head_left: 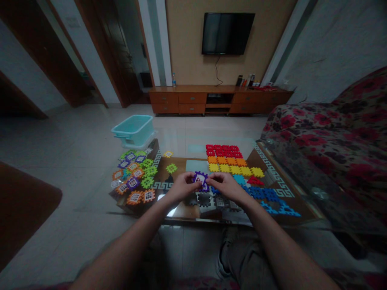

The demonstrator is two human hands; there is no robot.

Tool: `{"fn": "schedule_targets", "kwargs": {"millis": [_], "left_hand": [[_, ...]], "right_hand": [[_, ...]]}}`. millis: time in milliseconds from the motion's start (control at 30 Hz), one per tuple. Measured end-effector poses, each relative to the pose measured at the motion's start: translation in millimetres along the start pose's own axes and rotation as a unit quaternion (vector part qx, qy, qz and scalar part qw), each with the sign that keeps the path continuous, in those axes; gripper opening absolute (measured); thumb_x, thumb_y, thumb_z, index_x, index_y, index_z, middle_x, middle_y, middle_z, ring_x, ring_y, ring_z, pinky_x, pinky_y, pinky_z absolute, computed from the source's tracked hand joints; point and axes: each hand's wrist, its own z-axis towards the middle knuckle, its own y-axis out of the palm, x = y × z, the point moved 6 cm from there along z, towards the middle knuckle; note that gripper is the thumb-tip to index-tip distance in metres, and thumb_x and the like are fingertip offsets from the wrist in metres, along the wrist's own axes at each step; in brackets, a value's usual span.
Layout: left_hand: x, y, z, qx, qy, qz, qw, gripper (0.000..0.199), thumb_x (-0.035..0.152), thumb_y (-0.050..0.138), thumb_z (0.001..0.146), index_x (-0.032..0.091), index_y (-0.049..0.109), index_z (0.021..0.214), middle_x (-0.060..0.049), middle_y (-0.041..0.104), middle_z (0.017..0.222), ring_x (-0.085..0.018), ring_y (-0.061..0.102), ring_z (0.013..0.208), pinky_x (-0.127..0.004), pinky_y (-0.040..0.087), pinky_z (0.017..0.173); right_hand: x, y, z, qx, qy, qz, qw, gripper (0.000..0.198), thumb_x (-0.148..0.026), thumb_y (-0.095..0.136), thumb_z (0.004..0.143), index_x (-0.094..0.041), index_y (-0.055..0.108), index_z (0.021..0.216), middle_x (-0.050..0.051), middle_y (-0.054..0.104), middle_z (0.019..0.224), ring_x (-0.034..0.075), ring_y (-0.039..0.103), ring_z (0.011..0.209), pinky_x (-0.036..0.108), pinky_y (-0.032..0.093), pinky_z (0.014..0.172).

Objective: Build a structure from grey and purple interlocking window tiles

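Observation:
Between my two hands, above the glass table, is a purple interlocking tile (200,178) with a white window picture on it. My left hand (184,186) grips its left side, fingers closed. The fingertips of my right hand (226,185) pinch its right edge. Beneath the hands lie grey tiles (204,199) and dark blue tiles (256,193). Rows of red tiles (223,151), orange tiles (227,161) and yellow tiles (236,170) sit beyond my right hand. To the left spreads a loose pile of green tiles (148,171), orange window tiles (135,197) and purple ones.
A turquoise plastic basin (134,131) stands past the table's far left corner. The glass table (178,161) has a front edge close to my knees. At right is a flowered sofa (326,133); a wooden TV cabinet (193,100) lines the far wall.

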Motion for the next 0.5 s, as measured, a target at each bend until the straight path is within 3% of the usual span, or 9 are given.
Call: {"fn": "schedule_targets", "kwargs": {"millis": [333,500], "left_hand": [[-3.7,-0.3,1.7,-0.023,0.019,0.064,0.997,0.023,0.030,0.071,0.076,0.013,0.069,0.092,-0.007,0.072,0.086,-0.017,0.065,0.076,-0.030,0.051,0.072],[11.5,-14.8,3.8,0.009,0.075,0.226,0.971,0.034,0.045,0.064,0.083,0.014,0.067,0.098,-0.011,0.071,0.097,-0.021,0.066,0.086,-0.034,0.052,0.080]], "right_hand": [[-2.3,2.0,-0.7,-0.002,-0.007,-0.001,1.000,0.027,-0.042,0.063,0.082,-0.016,0.072,0.082,0.004,0.070,0.076,0.016,0.060,0.070,0.027,0.045,0.065],[3.5,-1.1,1.4,0.018,-0.004,-0.047,0.999,0.028,-0.041,0.060,0.083,-0.016,0.071,0.080,0.003,0.069,0.073,0.016,0.058,0.066,0.026,0.042,0.061]]}}
